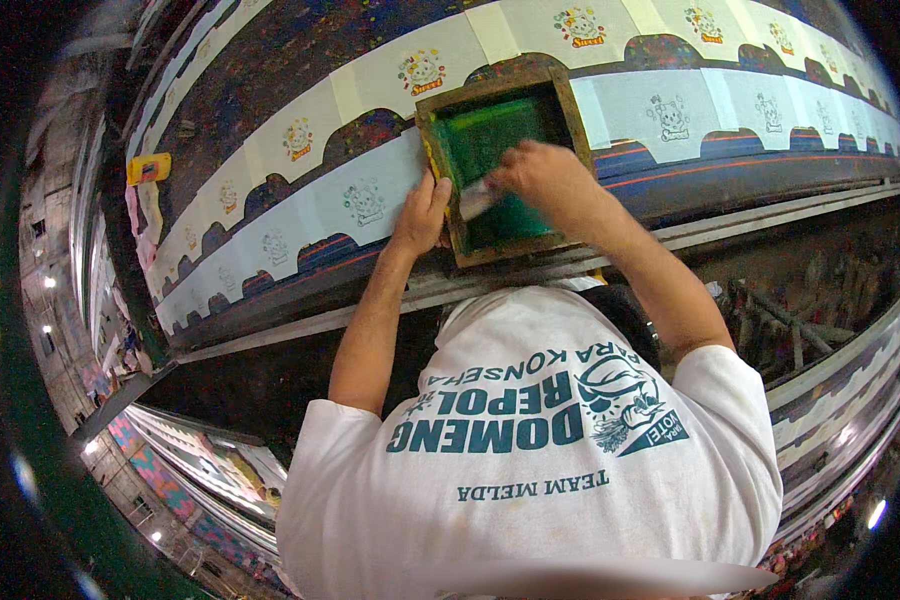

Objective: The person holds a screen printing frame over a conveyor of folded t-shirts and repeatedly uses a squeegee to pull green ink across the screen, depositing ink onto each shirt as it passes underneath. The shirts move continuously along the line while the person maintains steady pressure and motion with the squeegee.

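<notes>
A wooden screen-printing frame (pixel 437 98) with green ink over its mesh (pixel 505 130) lies across the row of pale cut fabric pieces. My left hand (pixel 426 212) grips the frame's left side, thumb along the edge. Inside the frame, my right hand (pixel 552 186) is closed round a squeegee (pixel 477 200), whose pale blade rests low on the left of the mesh. My fingers cover most of the squeegee's handle. The fabric under the frame is hidden. On either side, fabric pieces (pixel 730 90) in this row carry dark outline prints of a cartoon figure (pixel 667 118).
A farther row of cream pieces (pixel 370 85) carries coloured prints. The long dark table (pixel 710 170) has a rail (pixel 770 212) along its near edge. At its left end hangs a yellow item (pixel 148 168). More tables with fabric (pixel 840 400) stand behind me at lower right.
</notes>
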Action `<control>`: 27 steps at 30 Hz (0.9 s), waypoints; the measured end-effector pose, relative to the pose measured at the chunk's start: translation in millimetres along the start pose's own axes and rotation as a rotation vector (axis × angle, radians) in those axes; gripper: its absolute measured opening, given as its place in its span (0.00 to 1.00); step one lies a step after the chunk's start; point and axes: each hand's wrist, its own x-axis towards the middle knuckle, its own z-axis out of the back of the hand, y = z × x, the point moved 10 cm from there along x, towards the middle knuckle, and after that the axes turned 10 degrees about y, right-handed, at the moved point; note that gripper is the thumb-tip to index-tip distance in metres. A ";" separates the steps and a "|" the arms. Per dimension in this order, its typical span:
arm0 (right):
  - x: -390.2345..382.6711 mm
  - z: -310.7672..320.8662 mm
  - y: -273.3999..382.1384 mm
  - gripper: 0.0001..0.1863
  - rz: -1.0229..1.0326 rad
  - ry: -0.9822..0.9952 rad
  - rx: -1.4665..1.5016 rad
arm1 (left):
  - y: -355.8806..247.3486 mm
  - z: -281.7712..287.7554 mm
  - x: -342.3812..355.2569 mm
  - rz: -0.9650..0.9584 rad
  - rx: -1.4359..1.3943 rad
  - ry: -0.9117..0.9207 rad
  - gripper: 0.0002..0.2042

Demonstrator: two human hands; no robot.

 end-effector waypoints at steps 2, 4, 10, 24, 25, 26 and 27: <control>-19.8 -6.1 18.1 0.17 0.052 0.003 -0.026 | 1.3 -0.1 0.6 0.015 0.096 0.020 0.28; -31.0 -11.5 30.0 0.13 0.079 0.005 -0.043 | 5.0 -2.4 0.1 0.027 0.009 0.044 0.30; -42.3 12.1 13.1 0.23 0.018 -0.199 0.077 | 0.0 -0.9 2.0 -0.075 0.108 -0.021 0.31; -2.4 20.1 -59.7 0.22 -0.288 -0.062 0.127 | -22.0 -0.5 2.1 -0.019 0.194 0.045 0.26; -13.4 15.5 -50.4 0.23 -0.309 -0.047 0.096 | -20.8 -1.5 3.1 -0.004 0.200 0.052 0.26; -25.3 12.1 -35.6 0.24 -0.297 -0.063 0.066 | -19.5 -3.2 3.7 0.012 0.205 0.062 0.26; -36.1 8.7 -21.6 0.25 -0.285 -0.079 0.036 | -20.1 -3.3 3.2 0.006 0.192 0.049 0.27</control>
